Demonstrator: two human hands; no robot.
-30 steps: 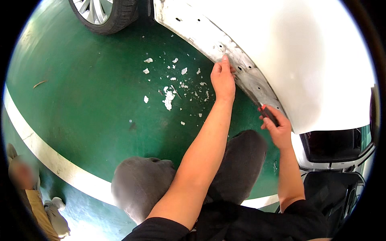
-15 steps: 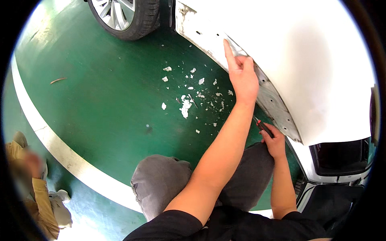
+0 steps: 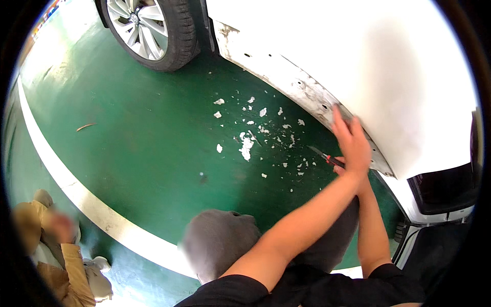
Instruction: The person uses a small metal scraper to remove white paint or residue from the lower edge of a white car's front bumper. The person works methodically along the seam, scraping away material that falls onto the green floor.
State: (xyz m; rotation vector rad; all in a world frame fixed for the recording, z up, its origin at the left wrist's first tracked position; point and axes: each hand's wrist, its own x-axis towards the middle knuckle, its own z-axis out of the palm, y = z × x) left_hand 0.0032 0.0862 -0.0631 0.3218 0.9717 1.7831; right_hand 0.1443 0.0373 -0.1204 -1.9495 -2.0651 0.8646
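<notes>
The lower edge of a white car's side has a narrow sill strip [image 3: 302,88], stained grey and dotted with small holes. My left hand [image 3: 354,143] reaches across to this strip, fingers stretched and somewhat apart, fingertips at its surface and slightly blurred. Below it my right hand [image 3: 339,168], largely hidden behind the left hand and wrist, grips a knife [image 3: 329,159] with a red and black handle. The thin blade points up and left over the floor, apart from the sill. White flakes [image 3: 246,148] lie scattered on the green floor beneath.
A car wheel [image 3: 148,30] stands at the upper left. Along the left, a curved white line [image 3: 97,207] crosses the floor [image 3: 138,138], near a thin brown strip [image 3: 85,127]. A person in tan clothing [image 3: 74,271] is at the lower left. My bent knee [image 3: 220,240] is below.
My left hand has slid right and nearer along the sill, its forearm now crossing in front of my right hand. The knife blade shows more fully. The whole view has shifted slightly.
</notes>
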